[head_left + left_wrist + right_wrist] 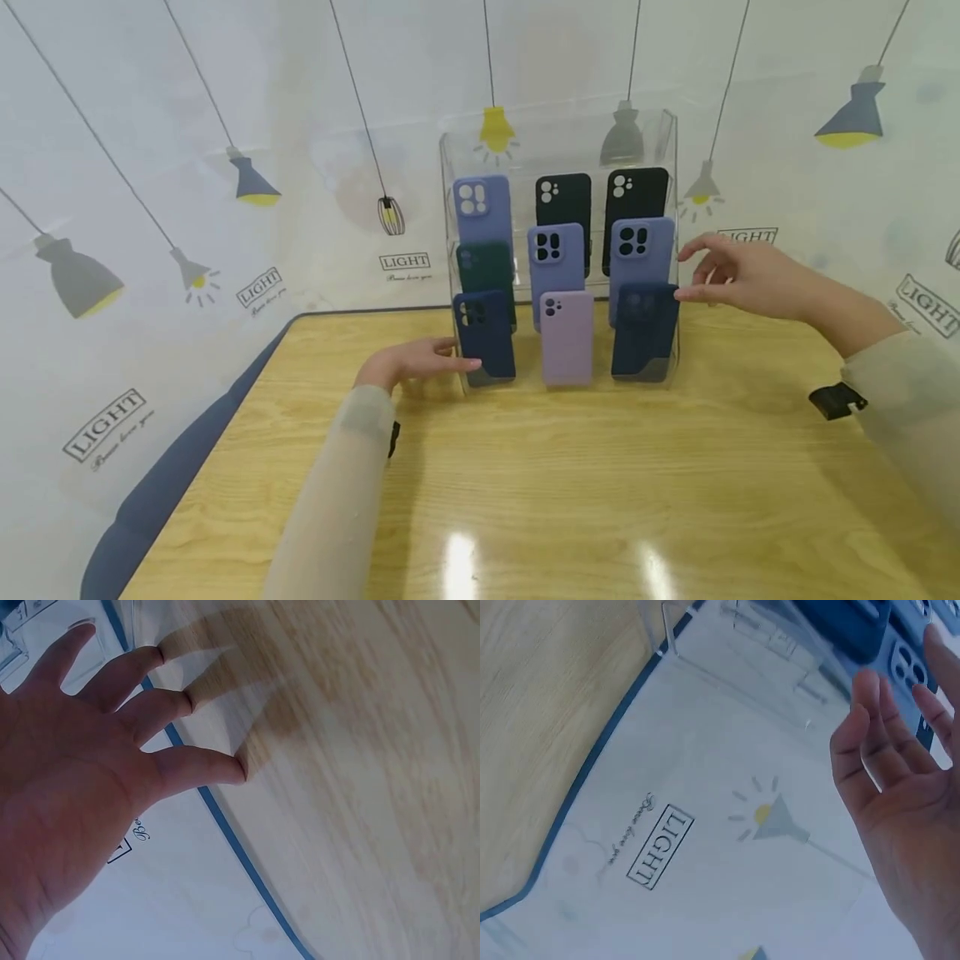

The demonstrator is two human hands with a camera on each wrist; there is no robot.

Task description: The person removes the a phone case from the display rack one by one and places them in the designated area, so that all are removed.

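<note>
A clear acrylic display stand [558,150] holds several phone cases in stepped tiers. At its lower left corner, my left hand [420,358] has fingers extended, the thumb overlapping the front-left navy phone case [487,342]. The left wrist view shows this hand [82,742] with its fingers spread, fingertips down by the wood. My right hand [742,271] is at the stand's right side, fingers loosely bent and the thumb tip right at the edge of the front-right navy phone case [645,333]. Between them stands a lilac phone case [567,337]. In the right wrist view, nothing lies in the right palm [915,817].
Blue-purple cases [483,208], a dark green case [486,271] and black cases [637,200] fill the tiers behind. The stand is on a wooden table [525,467] with a blue edge, near a wall covering [315,167] printed with lamps.
</note>
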